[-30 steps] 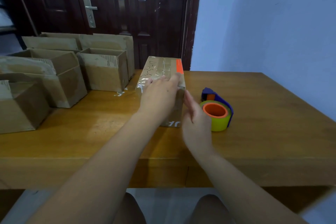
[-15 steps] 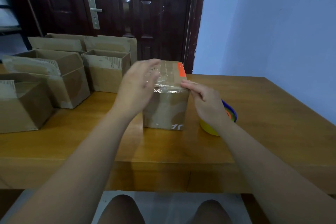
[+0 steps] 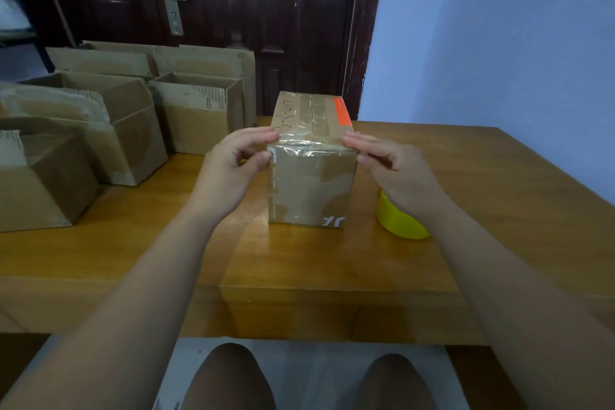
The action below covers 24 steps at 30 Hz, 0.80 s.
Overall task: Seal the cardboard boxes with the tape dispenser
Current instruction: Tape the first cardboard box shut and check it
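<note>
Tabletop: wooden tabletop [image 3: 499, 210], carrying everything listed below.
Open stock: open brown cardboard boxes [image 3: 133, 143], grouped at the left, well apart from the hands.
Box in work: taped brown cardboard box [image 3: 312, 186], standing at the centre (orange strip on top, clear tape over the near top edge).
Left hand: left hand [image 3: 233, 170], thumb and curled fingers pinching the box's near upper left corner.
Right hand: right hand [image 3: 396, 176], fingertips on the near upper right corner, thumb against the side.
Dispenser: yellow tape dispenser roll [image 3: 399, 223], just right of the box, partly hidden behind the right wrist.
</note>
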Motion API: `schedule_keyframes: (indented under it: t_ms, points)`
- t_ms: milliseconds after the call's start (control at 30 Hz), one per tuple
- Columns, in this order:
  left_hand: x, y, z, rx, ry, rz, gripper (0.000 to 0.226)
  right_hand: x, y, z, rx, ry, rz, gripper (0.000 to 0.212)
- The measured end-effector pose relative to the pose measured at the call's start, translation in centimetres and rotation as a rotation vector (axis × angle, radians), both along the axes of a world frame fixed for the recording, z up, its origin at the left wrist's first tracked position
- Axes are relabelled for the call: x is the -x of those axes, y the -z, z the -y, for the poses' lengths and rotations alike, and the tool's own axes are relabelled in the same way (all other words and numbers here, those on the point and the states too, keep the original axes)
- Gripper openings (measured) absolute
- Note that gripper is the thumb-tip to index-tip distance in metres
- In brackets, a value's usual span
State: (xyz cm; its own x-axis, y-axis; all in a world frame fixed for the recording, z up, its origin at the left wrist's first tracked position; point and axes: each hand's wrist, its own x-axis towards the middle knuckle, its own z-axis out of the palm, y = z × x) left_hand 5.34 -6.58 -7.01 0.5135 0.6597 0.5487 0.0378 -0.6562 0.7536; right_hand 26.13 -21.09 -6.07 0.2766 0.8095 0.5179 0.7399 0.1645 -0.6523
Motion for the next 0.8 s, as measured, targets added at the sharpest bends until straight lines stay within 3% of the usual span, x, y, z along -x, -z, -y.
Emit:
schedule_keyframes:
  t_ms: [333,633,800]
  points:
    - [-1.1,1.0,0.4,-0.108,-0.003,0.041,0.022,1.8,1.4,-0.5,-0.176,0.020,-0.235,0.032]
    - [-1.3,1.2,0.3,-0.153,-0.044,0.035,0.021,2.4,1.5,-0.8,-0.205,0.064,-0.267,0.030]
    - [-0.7,1.2,0.6,-0.055,0.027,-0.006,0.017,2.5,1.3,-0.3,-0.181,0.021,-0.251,0.020]
